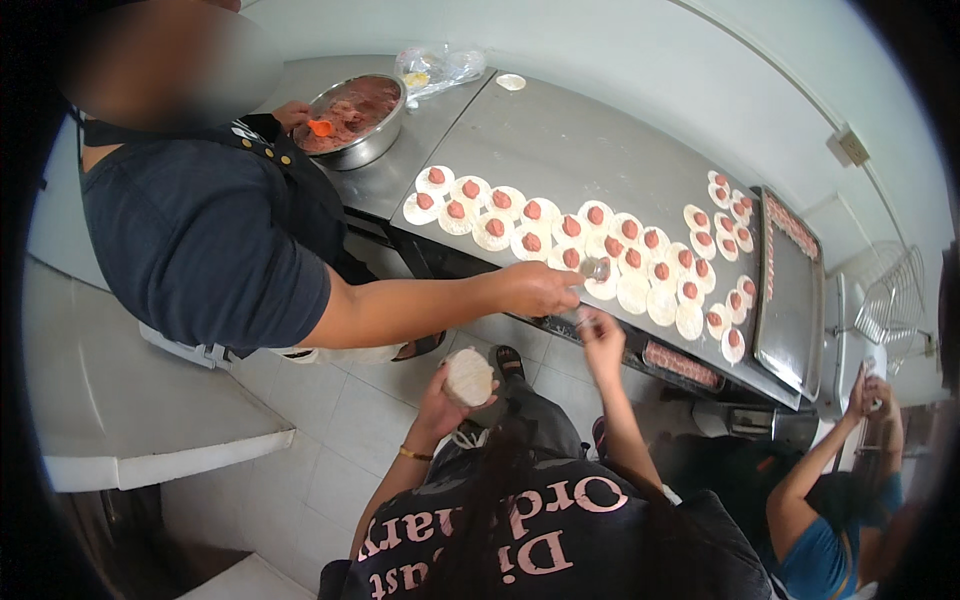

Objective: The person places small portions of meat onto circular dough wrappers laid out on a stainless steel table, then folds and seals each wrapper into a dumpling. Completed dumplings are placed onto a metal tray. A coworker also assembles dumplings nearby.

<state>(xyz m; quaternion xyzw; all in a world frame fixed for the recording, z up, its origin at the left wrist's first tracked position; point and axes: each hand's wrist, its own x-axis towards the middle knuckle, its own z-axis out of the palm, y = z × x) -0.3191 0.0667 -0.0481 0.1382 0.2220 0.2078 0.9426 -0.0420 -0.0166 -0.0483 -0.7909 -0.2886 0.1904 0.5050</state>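
Note:
My left hand [440, 408] is closed round a stack of round dough wrappers [469, 377], held low in front of my body. Over the front edge of the steel table [580, 140], my right hand [603, 345] has its fingers drawn together; whatever is in them is too small to make out. Rows of wrappers topped with dabs of pink minced meat [533, 210] cover the table's near half. Nearest my right hand lie bare wrappers [661, 305]. A co-worker's hand [540, 288] reaches in from the left, just beside my right hand, with a small clear glass container [595, 270] at its fingers.
At the back left, the co-worker's other hand is at a steel bowl [372, 152] of minced meat with an orange scoop [320, 128]. A plastic bag [440, 70] lies behind it. Filled rolls line a metal tray [765, 345] at right. Another person [815, 535] works at lower right.

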